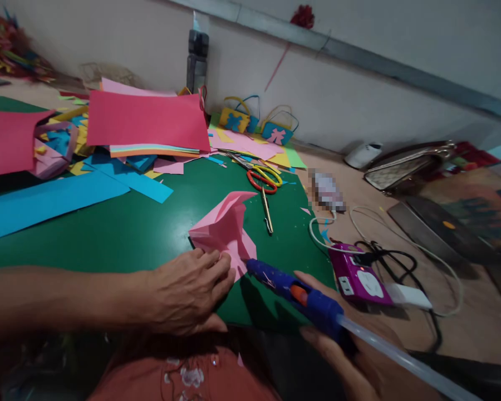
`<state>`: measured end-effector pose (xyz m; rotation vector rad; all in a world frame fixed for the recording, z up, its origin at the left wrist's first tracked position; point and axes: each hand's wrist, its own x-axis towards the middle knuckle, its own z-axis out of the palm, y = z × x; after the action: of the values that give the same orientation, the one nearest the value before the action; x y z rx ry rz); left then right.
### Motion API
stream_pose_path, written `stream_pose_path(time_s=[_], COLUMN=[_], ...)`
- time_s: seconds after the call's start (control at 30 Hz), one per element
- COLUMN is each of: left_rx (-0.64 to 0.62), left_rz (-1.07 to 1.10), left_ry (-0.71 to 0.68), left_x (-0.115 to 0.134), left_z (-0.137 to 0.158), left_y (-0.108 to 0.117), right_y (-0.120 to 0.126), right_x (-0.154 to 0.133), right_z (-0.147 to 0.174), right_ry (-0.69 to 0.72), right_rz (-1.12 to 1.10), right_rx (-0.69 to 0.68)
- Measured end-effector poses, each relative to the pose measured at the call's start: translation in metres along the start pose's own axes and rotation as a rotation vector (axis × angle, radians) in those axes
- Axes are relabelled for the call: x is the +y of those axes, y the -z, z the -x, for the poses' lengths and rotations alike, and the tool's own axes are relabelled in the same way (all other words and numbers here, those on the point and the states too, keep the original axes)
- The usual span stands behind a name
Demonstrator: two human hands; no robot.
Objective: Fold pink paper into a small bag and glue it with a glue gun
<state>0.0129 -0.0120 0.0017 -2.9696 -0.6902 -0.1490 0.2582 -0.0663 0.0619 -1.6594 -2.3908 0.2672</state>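
Observation:
A folded piece of pink paper (227,225) stands partly raised on the green mat, near the front edge. My left hand (192,287) presses its bent fingers down on the paper's near flap. In my right hand (342,345) is a blue hot glue gun (275,281) with an orange part on its side and a long clear glue stick (401,351) sticking out of the back. The gun's nozzle points left at the pink paper, right beside my left fingertips. Whether the nozzle touches the paper, I cannot tell.
Red and yellow-handled scissors (263,177) and a gold pen (267,211) lie beyond the paper. Blue strips (58,197) and stacked red sheets (148,120) lie left. Small paper bags (278,132) stand by the wall. A purple power strip (359,275) with cables sits right.

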Motion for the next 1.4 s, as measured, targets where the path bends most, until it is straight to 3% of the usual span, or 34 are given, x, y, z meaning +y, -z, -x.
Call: stream_pose_path(time_s=[0.37, 0.67, 0.9, 1.2, 1.4], left_rx=[0.083, 0.155, 0.143, 0.102, 0.102], left_rz=[0.044, 0.077, 0.072, 0.048, 0.076], left_ry=[0.009, 0.023, 0.030, 0.033, 0.019], left_x=[-0.001, -0.002, -0.003, -0.002, -0.003], left_z=[-0.001, -0.001, -0.001, -0.001, -0.002], left_y=[-0.010, -0.016, -0.016, -0.014, -0.011], right_y=[0.008, 0.002, 0.001, 0.004, 0.008], right_x=[-0.017, -0.007, -0.006, -0.005, -0.004], right_z=[-0.022, -0.024, -0.026, -0.023, -0.018], right_ry=[0.030, 0.043, 0.011, 0.043, 0.038], right_rz=[0.101, 0.292, 0.271, 0.301, 0.263], right_rx=[-0.061, -0.041, -0.104, -0.055, -0.096])
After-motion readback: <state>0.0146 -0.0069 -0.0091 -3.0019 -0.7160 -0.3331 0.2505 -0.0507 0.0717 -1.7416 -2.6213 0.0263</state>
